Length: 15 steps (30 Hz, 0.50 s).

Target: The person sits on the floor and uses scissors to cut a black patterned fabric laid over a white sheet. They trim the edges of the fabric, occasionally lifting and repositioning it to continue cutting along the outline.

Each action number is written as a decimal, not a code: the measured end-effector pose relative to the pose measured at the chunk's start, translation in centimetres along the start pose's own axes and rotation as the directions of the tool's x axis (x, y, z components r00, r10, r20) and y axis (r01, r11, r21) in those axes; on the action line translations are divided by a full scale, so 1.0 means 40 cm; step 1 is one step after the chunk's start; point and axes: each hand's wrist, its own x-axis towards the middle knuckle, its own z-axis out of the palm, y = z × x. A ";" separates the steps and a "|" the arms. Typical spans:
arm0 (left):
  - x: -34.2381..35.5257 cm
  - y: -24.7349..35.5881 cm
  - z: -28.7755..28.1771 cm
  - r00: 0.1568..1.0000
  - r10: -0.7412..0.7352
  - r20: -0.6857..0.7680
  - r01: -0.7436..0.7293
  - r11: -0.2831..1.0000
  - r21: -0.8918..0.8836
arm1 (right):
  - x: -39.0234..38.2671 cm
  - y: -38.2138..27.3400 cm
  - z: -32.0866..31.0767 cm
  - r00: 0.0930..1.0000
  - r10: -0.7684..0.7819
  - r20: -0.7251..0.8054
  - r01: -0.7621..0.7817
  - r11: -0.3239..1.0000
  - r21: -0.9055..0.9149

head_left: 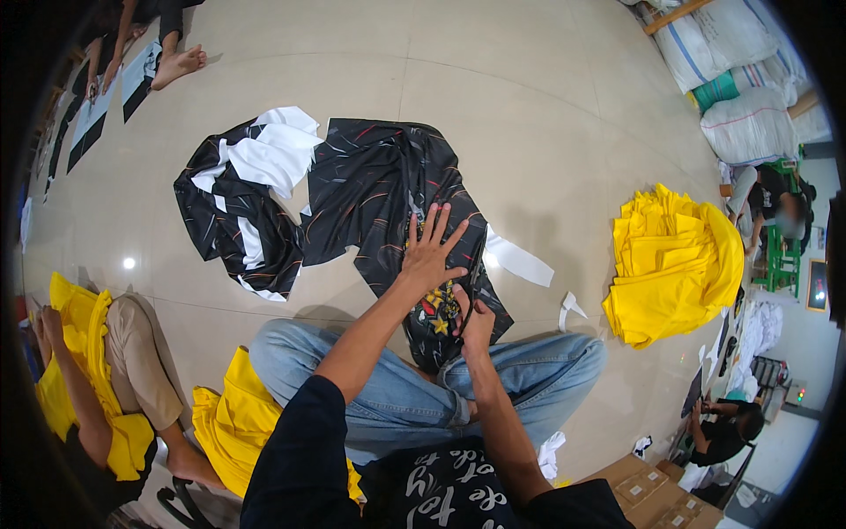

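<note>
A black printed fabric piece [370, 176] with thin orange and white streaks lies spread on the floor in front of my crossed legs. My left hand [429, 256] rests flat on it with fingers spread. Close by, my right hand [477, 324] is closed around dark scissors [474, 280], whose blades point away from me along the fabric's right edge. Their handles are partly hidden by my fingers. Beside that edge lies a white fabric strip [522, 257]. A colourful print with a yellow star [441, 325] shows between my forearms.
A crumpled black-and-white fabric bundle [242, 203] lies at left. Folded yellow fabric [674, 264] is piled at right, with a small white scrap [571, 309] nearer me. More yellow cloth [233, 423] sits by my left knee. Other people work around; white sacks [749, 123] stand far right.
</note>
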 end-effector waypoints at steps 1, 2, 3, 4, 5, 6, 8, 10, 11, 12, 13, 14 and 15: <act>0.000 -0.001 0.002 1.000 0.003 -0.003 -0.003 1.000 0.005 | 0.004 -0.001 0.003 1.000 -0.010 -0.004 0.010 1.000 -0.006; 0.000 -0.002 0.003 1.000 0.005 -0.005 -0.005 1.000 0.009 | 0.009 -0.002 0.007 1.000 -0.020 -0.008 0.020 1.000 -0.012; 0.000 -0.003 0.005 1.000 0.008 -0.008 -0.008 1.000 0.014 | 0.013 -0.002 0.009 0.999 -0.030 -0.011 0.030 0.999 -0.018; 0.000 -0.004 0.005 1.000 0.005 -0.007 -0.005 1.000 0.005 | 0.014 0.000 0.010 0.999 -0.034 -0.013 0.034 0.999 -0.020; 0.000 -0.003 0.005 1.000 0.003 -0.006 -0.003 1.000 -0.004 | 0.016 0.002 0.012 0.999 -0.038 -0.014 0.037 0.999 -0.021; 0.001 -0.003 0.005 1.000 0.000 -0.005 0.000 1.000 -0.013 | 0.018 0.003 0.013 0.999 -0.041 -0.016 0.041 0.999 -0.023; 0.000 -0.001 0.005 1.000 -0.005 -0.006 0.005 1.000 -0.005 | 0.018 0.002 0.017 0.999 -0.040 -0.029 0.039 0.999 -0.034; 0.001 0.000 0.004 1.000 -0.008 -0.006 0.008 1.000 -0.002 | 0.019 -0.003 0.019 0.999 -0.040 -0.033 0.038 0.998 -0.045; 0.001 0.001 0.003 1.000 -0.009 -0.004 0.009 1.000 -0.002 | 0.021 -0.008 0.016 0.999 -0.040 -0.031 0.039 0.998 -0.050; 0.000 0.000 0.002 1.000 -0.010 -0.003 0.010 1.000 -0.003 | 0.022 -0.013 0.016 0.999 -0.041 -0.029 0.039 0.998 -0.055; -0.001 0.001 0.002 1.000 -0.008 -0.008 0.008 1.000 0.002 | 0.024 -0.015 0.017 0.999 -0.042 -0.033 0.040 0.997 -0.064; 0.000 0.001 0.002 1.000 -0.007 -0.014 0.007 1.000 0.008 | 0.026 -0.018 0.018 0.998 -0.044 -0.038 0.041 0.996 -0.074; 0.000 0.002 0.002 1.000 -0.006 -0.019 0.006 1.000 0.013 | 0.027 -0.020 0.018 0.998 -0.045 -0.043 0.042 0.996 -0.083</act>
